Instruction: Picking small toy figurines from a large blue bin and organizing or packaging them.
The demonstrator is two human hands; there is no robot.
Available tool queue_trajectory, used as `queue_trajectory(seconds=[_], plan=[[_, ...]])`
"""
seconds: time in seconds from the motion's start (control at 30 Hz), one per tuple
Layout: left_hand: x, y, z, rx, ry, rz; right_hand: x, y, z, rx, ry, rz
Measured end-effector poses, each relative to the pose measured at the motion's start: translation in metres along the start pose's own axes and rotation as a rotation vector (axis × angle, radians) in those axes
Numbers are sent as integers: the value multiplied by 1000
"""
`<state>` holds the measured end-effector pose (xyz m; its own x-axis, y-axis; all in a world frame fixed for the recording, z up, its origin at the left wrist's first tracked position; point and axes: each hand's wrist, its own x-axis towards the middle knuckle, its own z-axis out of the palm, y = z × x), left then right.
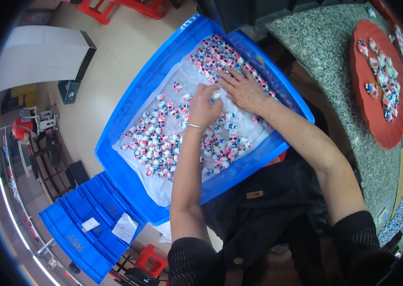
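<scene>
Left hand (204,106) is closing its fingers on one small white figurine (215,96) in the middle of the blue crate (130,102), which looks light and hard, best pinched at the body, while right hand (245,88) is lying open and flat on the pile just beside.

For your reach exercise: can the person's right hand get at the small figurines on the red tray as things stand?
Probably yes: the right hand lies flat in the blue crate, and the red tray sits on the counter to its right, nothing between them.
</scene>
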<state>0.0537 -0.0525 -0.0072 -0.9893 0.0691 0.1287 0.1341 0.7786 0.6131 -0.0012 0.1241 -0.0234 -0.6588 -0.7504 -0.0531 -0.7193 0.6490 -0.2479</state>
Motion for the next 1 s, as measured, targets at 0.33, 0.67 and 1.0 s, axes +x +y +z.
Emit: queue_trajectory(seconds=[0.33,0.67,1.0], plan=[[1,-22,-1,-719,130,-467,4,0,-18,50,119,-241],[9,-15,32,-258,174,-120,-4,9,-12,-4,43,-237],[11,-6,17,75,38,-153,-5,11,-8,43,127,-245]])
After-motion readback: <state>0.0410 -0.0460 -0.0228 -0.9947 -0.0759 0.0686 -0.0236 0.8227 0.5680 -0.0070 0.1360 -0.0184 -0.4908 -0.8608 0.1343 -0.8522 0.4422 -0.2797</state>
